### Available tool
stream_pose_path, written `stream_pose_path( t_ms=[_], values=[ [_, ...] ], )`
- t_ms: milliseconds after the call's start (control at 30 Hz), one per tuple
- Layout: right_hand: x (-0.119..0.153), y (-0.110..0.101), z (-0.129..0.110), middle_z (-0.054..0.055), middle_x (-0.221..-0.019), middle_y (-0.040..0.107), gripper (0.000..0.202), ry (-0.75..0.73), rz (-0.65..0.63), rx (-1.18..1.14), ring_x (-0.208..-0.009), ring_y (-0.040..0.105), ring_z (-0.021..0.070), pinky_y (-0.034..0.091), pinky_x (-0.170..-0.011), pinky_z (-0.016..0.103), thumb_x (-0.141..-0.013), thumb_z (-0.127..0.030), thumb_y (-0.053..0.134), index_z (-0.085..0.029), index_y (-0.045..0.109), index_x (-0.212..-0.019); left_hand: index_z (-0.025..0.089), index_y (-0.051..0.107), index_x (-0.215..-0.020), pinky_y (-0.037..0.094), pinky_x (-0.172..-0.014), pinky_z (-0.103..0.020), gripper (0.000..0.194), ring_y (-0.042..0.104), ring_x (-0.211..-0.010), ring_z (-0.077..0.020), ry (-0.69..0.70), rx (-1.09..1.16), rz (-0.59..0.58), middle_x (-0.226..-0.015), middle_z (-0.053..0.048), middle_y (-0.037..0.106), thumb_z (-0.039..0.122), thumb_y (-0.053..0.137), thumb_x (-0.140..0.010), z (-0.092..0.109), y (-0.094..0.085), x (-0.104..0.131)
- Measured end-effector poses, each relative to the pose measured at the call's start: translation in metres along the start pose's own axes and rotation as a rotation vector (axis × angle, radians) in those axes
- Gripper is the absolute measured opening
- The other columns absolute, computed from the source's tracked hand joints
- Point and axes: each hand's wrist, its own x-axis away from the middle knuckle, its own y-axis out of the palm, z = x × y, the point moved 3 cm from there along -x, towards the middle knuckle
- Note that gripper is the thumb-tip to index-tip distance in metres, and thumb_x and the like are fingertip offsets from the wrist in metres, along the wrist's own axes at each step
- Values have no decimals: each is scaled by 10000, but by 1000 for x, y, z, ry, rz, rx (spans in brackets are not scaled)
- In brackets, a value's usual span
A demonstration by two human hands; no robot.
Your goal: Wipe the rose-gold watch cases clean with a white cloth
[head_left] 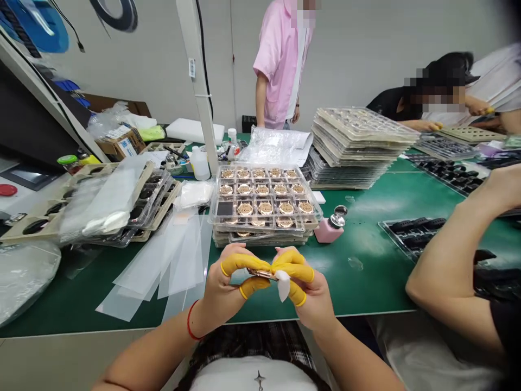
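Observation:
My left hand, with yellow finger cots on its fingertips, pinches a thin gold-rimmed watch case edge-on above the table's front edge. Opposite it, my right hand, also in yellow finger cots, grips a folded white wipe at the right end of the case. The face of the case is hidden by its tilt. Just beyond both hands stands a stack of clear trays with gold watch cases in rows; one left pocket of the top tray shows only a dark bottom. A pink pump bottle stands right of the stack.
Clear plastic strips and stacked trays with bags lie left. A tall tray stack rises behind right. Another person's bent arm reaches in from the right, near a tray of black parts. A metal post stands behind.

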Motion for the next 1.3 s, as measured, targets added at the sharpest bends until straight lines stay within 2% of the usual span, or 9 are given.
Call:
stream_pose_path(
  t_ms=[233, 467, 600, 667, 833, 967, 1067, 1167, 1300],
  values=[
    [-56, 0, -15, 1, -788, 619, 87, 7, 76, 11, -762, 552, 158, 473, -731, 297, -838, -323, 685, -337, 741, -903, 238, 664, -839, 458, -822, -356, 50, 585, -724, -164, 383, -394, 72, -738, -11, 681, 215, 698, -812, 18, -15, -54],
    [-95, -3, 9, 37, -848, 633, 147, 25, 183, 277, -847, 554, 194, 452, -802, 333, -851, -357, 644, -244, 718, -911, 169, 641, -791, 430, -624, -259, 349, 566, -673, -154, -154, -275, -66, -735, -36, 651, 415, 458, -959, -26, -5, -88],
    [-107, -8, 26, 41, -845, 635, 220, 102, 170, 254, -817, 564, 187, 464, -723, 302, -864, -408, 608, -216, 703, -915, 169, 656, -932, 495, -684, -263, 231, 634, -757, -175, -348, -15, -163, -844, -46, 694, 387, 603, -879, -42, 6, -88],
    [-111, -8, 28, 36, -820, 628, 226, 116, 146, 227, -784, 557, 178, 464, -690, 286, -840, -423, 639, -212, 708, -874, 187, 677, -954, 513, -719, -278, 157, 652, -808, -190, -350, -19, -209, -908, -50, 711, 289, 650, -837, -42, 7, -87],
    [-120, -12, 34, 20, -733, 646, 337, 312, 130, -48, -674, 554, 162, 462, -623, 283, -760, -516, 709, -207, 725, -893, 211, 724, -823, 501, -692, -303, 70, 633, -753, -198, -136, -191, -44, -800, -49, 712, 261, 688, -789, -41, 2, -89],
    [-121, -29, 30, 8, -725, 651, 275, 265, 228, -61, -673, 552, 147, 465, -644, 277, -779, -497, 703, -246, 750, -881, 170, 697, -827, 493, -569, -244, 221, 626, -638, -157, -382, 71, -16, -761, -52, 711, 372, 740, -750, -51, -3, -95],
    [-114, -27, 21, 27, -871, 682, 162, 159, 100, 104, -839, 603, 181, 499, -784, 305, -797, -385, 714, -289, 763, -918, 149, 696, -822, 487, -567, -238, 273, 620, -638, -155, -453, 130, -20, -746, -60, 706, 401, 752, -733, -51, -8, -99],
    [-109, -19, 19, 29, -883, 685, 163, 112, 121, 147, -855, 609, 191, 509, -785, 309, -799, -352, 711, -301, 757, -946, 166, 714, -847, 474, -580, -229, 236, 601, -635, -138, -363, 79, -28, -742, -47, 696, 384, 743, -759, -48, -6, -97],
    [-114, -12, 33, 12, -787, 680, 207, 300, 190, -103, -719, 580, 160, 487, -668, 271, -725, -366, 774, -255, 756, -899, 189, 718, -826, 456, -622, -235, 121, 580, -673, -136, -127, -46, -14, -748, -39, 683, 305, 715, -791, -40, 4, -90]
  ],
)
